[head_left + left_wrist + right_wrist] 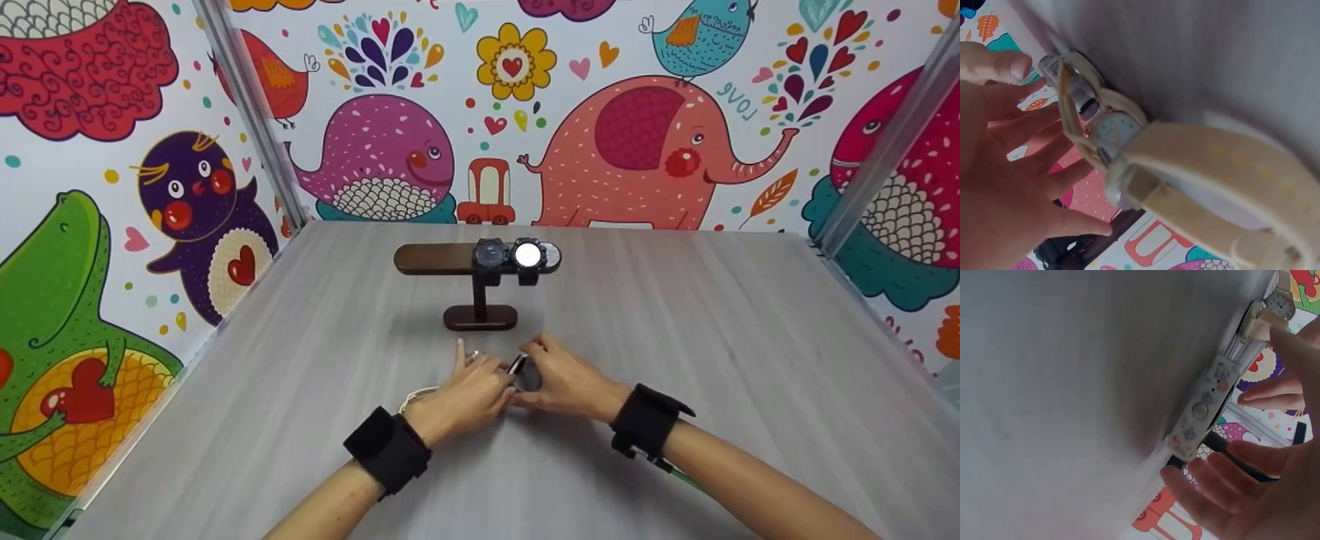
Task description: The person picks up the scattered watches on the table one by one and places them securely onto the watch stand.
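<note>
My left hand (469, 394) rests low among the cream-strapped watches, its fingers fairly straight in the left wrist view and touching or just behind the straps. The nearest cream strap (1196, 146) stands as a loop, and beyond it is a round white watch dial (1114, 132). Another cream-strapped watch (1280, 305) shows in the right wrist view. My right hand (566, 379) curls thumb and fingers around a white band with coloured figures (1202, 408). A fingertip (1174, 475) meets the band's dark end. In the head view both hands hide most of these things.
Beyond the hands stands a dark brown T-shaped watch stand (480, 318), with two dark watches side by side on the right of its bar: one with a dark dial (490, 255), one with a bright dial (527, 255). Cartoon-printed panels (495, 150) enclose the grey table (300, 450).
</note>
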`<action>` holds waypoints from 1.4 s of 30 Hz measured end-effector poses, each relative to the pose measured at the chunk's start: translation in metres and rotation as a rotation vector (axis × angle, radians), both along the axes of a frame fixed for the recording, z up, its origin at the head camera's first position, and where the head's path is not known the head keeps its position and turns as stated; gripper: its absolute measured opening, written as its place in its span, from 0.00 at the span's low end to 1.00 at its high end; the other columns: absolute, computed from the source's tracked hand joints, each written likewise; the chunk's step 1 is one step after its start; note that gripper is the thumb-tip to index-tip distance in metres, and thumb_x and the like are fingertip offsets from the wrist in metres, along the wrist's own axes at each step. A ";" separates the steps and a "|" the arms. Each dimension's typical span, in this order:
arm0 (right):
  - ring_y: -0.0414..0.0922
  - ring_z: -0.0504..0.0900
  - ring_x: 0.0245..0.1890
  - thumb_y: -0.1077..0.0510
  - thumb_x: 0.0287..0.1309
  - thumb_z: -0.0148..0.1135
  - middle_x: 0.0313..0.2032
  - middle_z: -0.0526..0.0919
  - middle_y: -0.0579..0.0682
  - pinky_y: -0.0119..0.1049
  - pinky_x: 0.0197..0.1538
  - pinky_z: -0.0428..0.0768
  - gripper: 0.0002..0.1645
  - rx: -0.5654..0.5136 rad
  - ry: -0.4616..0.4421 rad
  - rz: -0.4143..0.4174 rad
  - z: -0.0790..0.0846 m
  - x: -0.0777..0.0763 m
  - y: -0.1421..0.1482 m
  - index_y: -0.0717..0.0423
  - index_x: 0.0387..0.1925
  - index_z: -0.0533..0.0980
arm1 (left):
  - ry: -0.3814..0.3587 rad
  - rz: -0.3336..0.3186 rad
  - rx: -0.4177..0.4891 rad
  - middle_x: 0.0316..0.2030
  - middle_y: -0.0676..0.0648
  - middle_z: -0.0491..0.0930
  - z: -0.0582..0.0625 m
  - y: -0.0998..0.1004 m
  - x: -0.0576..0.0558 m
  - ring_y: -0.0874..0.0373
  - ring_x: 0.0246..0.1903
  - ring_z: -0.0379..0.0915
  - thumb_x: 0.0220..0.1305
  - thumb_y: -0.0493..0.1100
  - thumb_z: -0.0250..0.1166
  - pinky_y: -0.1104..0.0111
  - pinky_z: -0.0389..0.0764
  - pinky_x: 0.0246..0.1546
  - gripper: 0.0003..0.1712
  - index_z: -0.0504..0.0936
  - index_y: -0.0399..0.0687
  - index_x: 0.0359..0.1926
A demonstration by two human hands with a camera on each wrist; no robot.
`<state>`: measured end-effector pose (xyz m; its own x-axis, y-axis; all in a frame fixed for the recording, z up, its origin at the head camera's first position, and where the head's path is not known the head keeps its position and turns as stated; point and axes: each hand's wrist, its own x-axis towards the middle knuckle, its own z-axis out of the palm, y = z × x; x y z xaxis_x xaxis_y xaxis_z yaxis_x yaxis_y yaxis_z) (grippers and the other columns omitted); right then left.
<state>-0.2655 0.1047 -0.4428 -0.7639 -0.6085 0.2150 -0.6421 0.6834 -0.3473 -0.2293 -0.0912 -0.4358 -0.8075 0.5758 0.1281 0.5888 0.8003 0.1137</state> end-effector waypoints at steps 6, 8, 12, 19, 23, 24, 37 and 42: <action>0.54 0.81 0.47 0.42 0.42 0.81 0.50 0.78 0.59 0.48 0.49 0.86 0.46 0.007 -0.049 -0.107 0.001 -0.001 -0.008 0.67 0.56 0.76 | 0.035 -0.007 -0.018 0.52 0.45 0.82 -0.003 0.000 0.000 0.47 0.61 0.74 0.69 0.44 0.61 0.26 0.55 0.67 0.11 0.86 0.47 0.45; 0.53 0.81 0.45 0.43 0.40 0.82 0.48 0.78 0.58 0.48 0.48 0.86 0.43 0.009 -0.059 -0.131 0.001 -0.002 -0.009 0.66 0.53 0.77 | 0.030 -0.003 -0.020 0.54 0.44 0.81 -0.004 0.000 0.001 0.47 0.62 0.73 0.69 0.43 0.61 0.26 0.54 0.67 0.11 0.86 0.47 0.47; 0.52 0.79 0.39 0.48 0.39 0.83 0.41 0.78 0.56 0.47 0.44 0.85 0.34 0.003 -0.025 -0.134 -0.003 -0.004 -0.012 0.66 0.43 0.79 | 0.032 0.000 -0.025 0.55 0.44 0.81 -0.006 0.000 0.003 0.46 0.63 0.73 0.68 0.42 0.61 0.27 0.54 0.68 0.12 0.86 0.47 0.49; 0.51 0.79 0.36 0.51 0.39 0.83 0.37 0.78 0.57 0.47 0.40 0.84 0.30 -0.009 0.010 -0.110 -0.004 -0.006 -0.014 0.67 0.38 0.79 | 0.020 -0.004 -0.003 0.56 0.43 0.80 -0.006 0.000 0.004 0.45 0.62 0.74 0.70 0.42 0.59 0.26 0.55 0.67 0.12 0.86 0.47 0.48; 0.49 0.78 0.34 0.52 0.38 0.83 0.35 0.77 0.56 0.46 0.37 0.84 0.29 -0.021 0.013 -0.099 -0.002 -0.006 -0.014 0.67 0.35 0.78 | 0.009 0.002 0.044 0.52 0.44 0.81 -0.007 0.000 0.005 0.46 0.60 0.75 0.72 0.41 0.57 0.27 0.55 0.67 0.11 0.86 0.46 0.44; 0.49 0.77 0.33 0.52 0.38 0.82 0.35 0.77 0.56 0.45 0.36 0.84 0.28 -0.022 0.015 -0.097 -0.002 -0.006 -0.014 0.66 0.35 0.78 | 0.006 0.002 0.058 0.51 0.45 0.81 -0.007 0.000 0.005 0.47 0.59 0.76 0.72 0.40 0.56 0.27 0.56 0.67 0.11 0.86 0.46 0.44; 0.55 0.82 0.46 0.58 0.39 0.76 0.48 0.76 0.60 0.49 0.52 0.85 0.38 -0.121 -0.075 -0.129 0.016 -0.006 0.010 0.68 0.55 0.76 | -0.137 0.057 0.312 0.62 0.40 0.75 0.014 -0.012 0.001 0.46 0.64 0.73 0.75 0.41 0.55 0.27 0.46 0.70 0.22 0.75 0.38 0.65; 0.51 0.78 0.45 0.58 0.41 0.75 0.49 0.74 0.58 0.44 0.49 0.83 0.38 -0.203 0.024 -0.053 0.025 -0.003 0.023 0.65 0.57 0.75 | -0.117 0.073 0.422 0.62 0.40 0.75 0.017 -0.017 0.002 0.45 0.64 0.74 0.72 0.39 0.58 0.29 0.46 0.71 0.23 0.75 0.36 0.65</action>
